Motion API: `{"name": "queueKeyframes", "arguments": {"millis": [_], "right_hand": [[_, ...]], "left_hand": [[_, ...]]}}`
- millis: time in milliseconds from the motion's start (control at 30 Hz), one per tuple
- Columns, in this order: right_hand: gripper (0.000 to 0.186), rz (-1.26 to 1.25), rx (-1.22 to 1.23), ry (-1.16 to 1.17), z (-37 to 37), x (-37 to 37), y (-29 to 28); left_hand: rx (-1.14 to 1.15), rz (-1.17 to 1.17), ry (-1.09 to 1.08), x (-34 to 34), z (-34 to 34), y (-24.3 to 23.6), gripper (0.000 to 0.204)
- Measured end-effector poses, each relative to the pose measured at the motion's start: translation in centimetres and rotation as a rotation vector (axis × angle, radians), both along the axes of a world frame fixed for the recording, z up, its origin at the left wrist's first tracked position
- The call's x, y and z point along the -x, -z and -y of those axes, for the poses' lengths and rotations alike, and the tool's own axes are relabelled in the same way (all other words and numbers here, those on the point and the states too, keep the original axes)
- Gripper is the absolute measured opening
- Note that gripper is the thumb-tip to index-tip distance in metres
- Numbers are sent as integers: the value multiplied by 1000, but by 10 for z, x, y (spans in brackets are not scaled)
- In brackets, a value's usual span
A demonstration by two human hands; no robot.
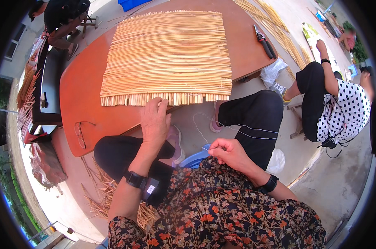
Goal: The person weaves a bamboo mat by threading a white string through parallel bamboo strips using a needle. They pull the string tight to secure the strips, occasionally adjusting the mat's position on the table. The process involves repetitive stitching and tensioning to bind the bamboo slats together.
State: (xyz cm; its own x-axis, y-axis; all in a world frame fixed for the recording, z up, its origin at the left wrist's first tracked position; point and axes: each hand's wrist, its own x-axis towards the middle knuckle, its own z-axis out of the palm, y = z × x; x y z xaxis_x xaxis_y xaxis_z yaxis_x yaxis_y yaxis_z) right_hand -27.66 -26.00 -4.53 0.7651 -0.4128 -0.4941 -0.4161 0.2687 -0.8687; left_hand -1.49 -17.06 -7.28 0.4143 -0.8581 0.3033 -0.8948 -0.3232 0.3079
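Observation:
A mat of straight straw-coloured stalks [167, 58] lies on the reddish-brown table [82, 83]. Its near edge shows a row of cut stalk ends. My left hand [155, 122] rests at that edge, fingers stretched out and fingertips touching the stalks. Close to my body, my right hand [229, 153] is closed in a pinch on a thin white thread [260, 130]. The thread loops up from those fingers and across my right knee. Where its far end joins the mat is too fine to make out.
Pruning shears [264, 42] lie at the table's right, eyeglasses [80, 135] at its near left corner. A blue basin [193, 159] stands between my legs. Loose stalks [99, 191] cover the floor at left. A person in a polka-dot top [345, 108] sits at right; another person [65, 18] is at far left.

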Motion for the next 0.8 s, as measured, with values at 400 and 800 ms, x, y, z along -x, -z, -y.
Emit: {"name": "queueKeyframes", "arguments": {"millis": [400, 800], "right_hand": [[11, 100, -219, 183, 7, -7, 41], [14, 41, -166, 35, -2, 5, 33]], "left_hand": [[-153, 181, 99, -20, 27, 19, 90], [-163, 290, 125, -9, 62, 39, 87]]}}
